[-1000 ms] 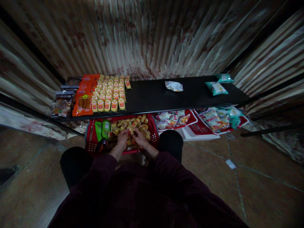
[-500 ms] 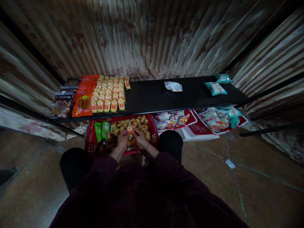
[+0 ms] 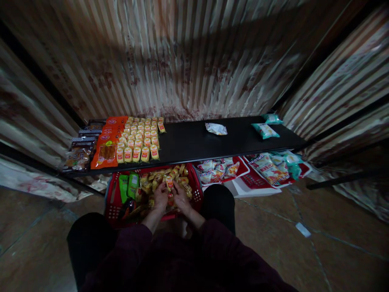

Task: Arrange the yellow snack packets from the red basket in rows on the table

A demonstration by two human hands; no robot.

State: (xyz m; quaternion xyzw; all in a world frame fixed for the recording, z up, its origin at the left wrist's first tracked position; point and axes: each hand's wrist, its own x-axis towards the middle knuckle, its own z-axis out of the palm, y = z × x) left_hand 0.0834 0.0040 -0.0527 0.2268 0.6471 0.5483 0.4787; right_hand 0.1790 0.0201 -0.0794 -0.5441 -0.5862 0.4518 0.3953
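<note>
Head view: the left hand (image 3: 161, 198) and the right hand (image 3: 181, 198) share one small yellow packet (image 3: 169, 183), the fingers of each grasping it from opposite sides, its red label facing up. It is held over the red basket (image 3: 198, 196), on the near side of the black shelf (image 3: 182, 142), among loose yellow packets (image 3: 156, 176). Handling it well likely calls for a light pinch along both sides, sparing soft contents and leaving the label uncovered.
</note>
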